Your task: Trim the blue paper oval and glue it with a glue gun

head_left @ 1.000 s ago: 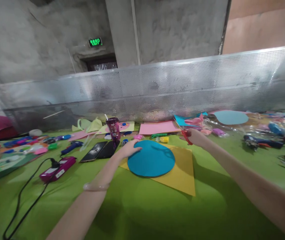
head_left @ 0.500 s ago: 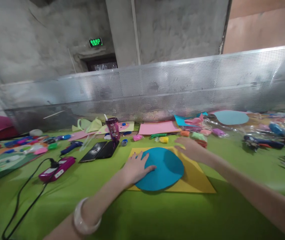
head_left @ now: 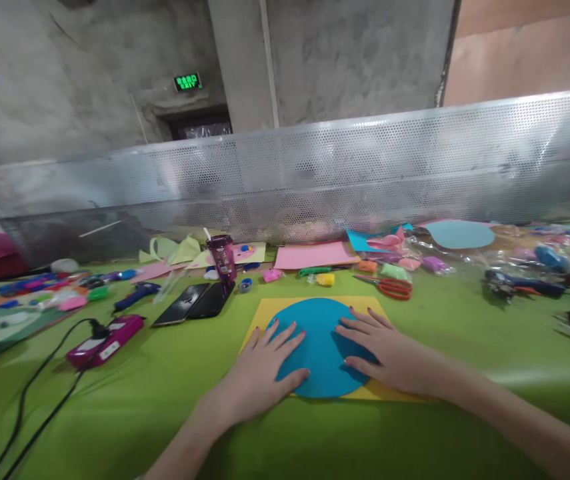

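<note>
A round blue sheet [head_left: 321, 333] lies on top of a yellow rectangular sheet [head_left: 259, 319] in front of me. My left hand [head_left: 265, 370] rests over the left side of the blue circle, its fingers spread. On the circle's right side my right hand [head_left: 385, 350] lies flat, fingers apart, with the palm partly over the yellow sheet. Neither hand grips anything. Beyond the yellow sheet, orange-handled scissors [head_left: 395, 288] lie on the green table [head_left: 345, 440].
A purple power strip [head_left: 107, 341] with a black cable, a dark phone [head_left: 183, 305] and a drink cup [head_left: 222, 259] stand left. Clay packets, pink paper [head_left: 315, 255] and a glue gun [head_left: 525, 283] line the back and right. Another person's hand shows at the left edge.
My right hand has moved back from near the scissors onto the blue circle, uncovering the scissors. The blue circle and yellow sheet have shifted slightly towards me, my left hand with them.
</note>
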Motion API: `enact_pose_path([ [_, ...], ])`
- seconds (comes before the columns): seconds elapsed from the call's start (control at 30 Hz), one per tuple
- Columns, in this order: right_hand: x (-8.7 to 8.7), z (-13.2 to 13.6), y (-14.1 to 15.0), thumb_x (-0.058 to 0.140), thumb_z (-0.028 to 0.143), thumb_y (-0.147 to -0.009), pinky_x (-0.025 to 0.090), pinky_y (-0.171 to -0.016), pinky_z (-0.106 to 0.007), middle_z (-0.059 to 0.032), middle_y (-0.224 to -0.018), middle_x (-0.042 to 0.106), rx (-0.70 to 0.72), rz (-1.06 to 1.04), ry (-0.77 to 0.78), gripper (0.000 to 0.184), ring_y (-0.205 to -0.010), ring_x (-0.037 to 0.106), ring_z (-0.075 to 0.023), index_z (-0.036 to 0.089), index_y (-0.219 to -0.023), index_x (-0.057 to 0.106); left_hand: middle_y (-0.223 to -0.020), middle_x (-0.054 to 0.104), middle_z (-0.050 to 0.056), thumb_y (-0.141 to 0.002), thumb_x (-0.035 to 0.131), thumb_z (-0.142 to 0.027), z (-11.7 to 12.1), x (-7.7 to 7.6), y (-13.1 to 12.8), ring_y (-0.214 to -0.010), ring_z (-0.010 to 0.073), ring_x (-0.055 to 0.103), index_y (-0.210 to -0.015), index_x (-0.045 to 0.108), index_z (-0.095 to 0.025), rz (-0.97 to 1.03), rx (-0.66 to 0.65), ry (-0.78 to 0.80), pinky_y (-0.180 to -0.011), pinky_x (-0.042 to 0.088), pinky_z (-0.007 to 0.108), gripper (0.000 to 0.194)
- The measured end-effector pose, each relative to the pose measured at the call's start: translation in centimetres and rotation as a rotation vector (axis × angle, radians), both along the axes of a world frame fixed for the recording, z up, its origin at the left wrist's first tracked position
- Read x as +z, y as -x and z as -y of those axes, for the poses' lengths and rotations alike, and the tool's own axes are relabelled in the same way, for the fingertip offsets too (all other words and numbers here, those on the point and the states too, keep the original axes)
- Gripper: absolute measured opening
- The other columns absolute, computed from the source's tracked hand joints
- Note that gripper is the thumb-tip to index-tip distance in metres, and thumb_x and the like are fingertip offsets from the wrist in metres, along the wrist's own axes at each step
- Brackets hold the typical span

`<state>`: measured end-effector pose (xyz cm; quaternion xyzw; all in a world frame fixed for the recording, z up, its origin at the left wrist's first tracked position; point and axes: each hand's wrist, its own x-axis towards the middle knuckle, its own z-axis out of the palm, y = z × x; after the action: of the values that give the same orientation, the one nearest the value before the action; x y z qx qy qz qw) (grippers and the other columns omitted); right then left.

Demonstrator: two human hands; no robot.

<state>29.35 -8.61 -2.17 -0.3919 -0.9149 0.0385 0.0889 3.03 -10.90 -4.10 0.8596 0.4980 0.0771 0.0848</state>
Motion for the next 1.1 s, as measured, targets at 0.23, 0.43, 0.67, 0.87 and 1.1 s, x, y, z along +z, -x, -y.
enact_pose_path([
  [0.23, -1.8, 3.2, 0.2, 0.041, 0.066, -0.076, 0.023, -0.101, -0.056, -0.0105, -0.141, 0.023, 0.020, 0.021, -0.008, 0.080, -0.128, 0.021, -0.0356, 0.020, -0.138, 0.023, -0.146, 0.016, -0.002, -0.082, 0.022, -0.062, -0.2, 0.0, -0.3, -0.134, 0.0288, 0.008, -0.137, 0.020, -0.037, 0.001, 0.019, 0.015, -0.104, 0.006, 0.056, 0.060],
  [0.43, -1.9, 3.0, 0.0, 0.041, 0.067, -0.075, 0.024, -0.097, -0.062, -0.0054, -0.143, 0.018, 0.023, 0.055, -0.020, 0.078, -0.129, 0.013, -0.0372, 0.030, -0.139, 0.016, -0.147, 0.013, -0.001, -0.079, 0.030, -0.065, 0.0, 0.3, 0.0, -0.134, 0.0315, 0.004, -0.138, 0.016, -0.035, 0.012, 0.002, 0.027, -0.103, 0.005, 0.058, 0.067],
  [0.67, -1.6, 2.3, -1.9, 0.047, 0.062, -0.075, 0.008, -0.098, -0.066, -0.0013, -0.144, 0.015, 0.098, 0.020, -0.038, 0.075, -0.129, 0.006, -0.0364, 0.036, -0.138, 0.014, -0.147, 0.014, -0.002, -0.073, 0.041, -0.066, 1.1, 2.1, -0.2, -0.133, 0.0340, 0.003, -0.135, 0.026, -0.038, 0.082, -0.182, 0.131, -0.103, 0.001, 0.059, 0.069],
  [0.87, -1.6, 1.5, -3.2, 0.051, 0.060, -0.073, 0.009, -0.101, -0.063, -0.0020, -0.145, 0.013, 0.097, -0.021, -0.045, 0.080, -0.130, 0.004, -0.0353, 0.034, -0.138, 0.015, -0.146, 0.015, -0.004, -0.074, 0.045, -0.063, -0.4, 4.4, -0.1, -0.133, 0.0340, 0.004, -0.135, 0.025, -0.039, 0.097, -0.324, 0.358, -0.103, 0.007, 0.057, 0.068],
  [1.1, -0.3, 0.2, -3.9, 0.043, 0.052, -0.082, 0.034, -0.097, -0.051, -0.0006, -0.139, 0.034, 0.024, -0.017, 0.141, 0.053, -0.126, 0.029, -0.0302, 0.039, -0.133, 0.032, -0.143, 0.029, 0.003, -0.070, 0.051, -0.061, -5.3, 5.0, -0.2, -0.128, 0.0308, 0.025, -0.133, 0.032, -0.036, 0.025, -0.244, 0.344, -0.101, 0.025, 0.047, 0.071],
])
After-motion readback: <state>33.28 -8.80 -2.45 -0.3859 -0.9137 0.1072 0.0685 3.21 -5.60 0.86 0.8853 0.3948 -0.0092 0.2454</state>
